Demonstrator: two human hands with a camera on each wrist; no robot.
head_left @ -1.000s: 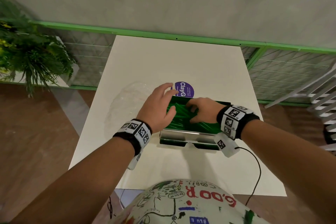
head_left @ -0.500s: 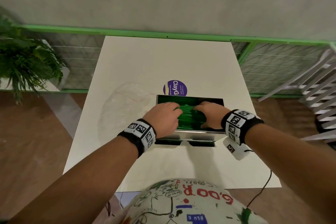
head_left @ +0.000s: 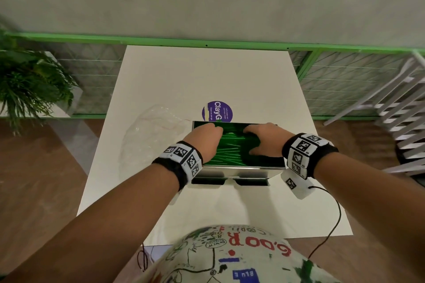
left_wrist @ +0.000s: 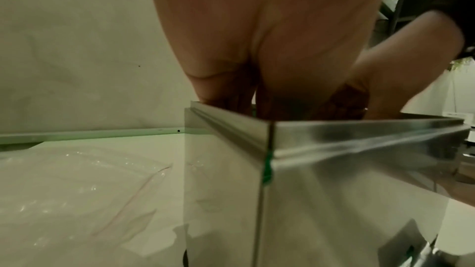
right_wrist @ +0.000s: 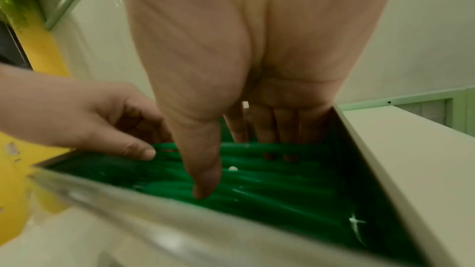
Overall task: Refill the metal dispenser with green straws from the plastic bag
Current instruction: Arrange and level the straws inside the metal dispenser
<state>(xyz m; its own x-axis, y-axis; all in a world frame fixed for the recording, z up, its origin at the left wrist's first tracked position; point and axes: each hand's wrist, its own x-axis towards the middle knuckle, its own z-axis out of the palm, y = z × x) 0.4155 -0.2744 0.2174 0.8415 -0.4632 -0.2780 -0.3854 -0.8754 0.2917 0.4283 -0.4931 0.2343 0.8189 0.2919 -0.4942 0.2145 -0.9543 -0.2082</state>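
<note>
The metal dispenser point(head_left: 236, 171) stands open-topped in the middle of the white table point(head_left: 207, 76), filled with green straws point(head_left: 230, 149). Both hands reach into it from above. My left hand point(head_left: 215, 132) is at the left end, its fingers loosely bent down among the straws and its thumb point(right_wrist: 138, 149) lying on them. At the right end my right hand point(head_left: 249, 132) presses on the straws point(right_wrist: 282, 190) with straight fingers point(right_wrist: 264, 127) and thumb. Neither hand holds anything that I can see. The clear plastic bag point(head_left: 149, 135) lies flat and crumpled left of the dispenser point(left_wrist: 347, 170).
A round purple sticker point(head_left: 217, 111) sits on the table just behind the dispenser. A green rail point(head_left: 207, 41) and wire panels run along the table's far edge. A potted plant point(head_left: 30, 85) is at the left, white chairs point(head_left: 402, 122) at the right. A cable point(head_left: 331, 225) hangs from my right wrist.
My left hand, flat on the straws a second ago, has bent its fingers down into them. The right hand has slid towards the right end. Both hands sit lower in the dispenser.
</note>
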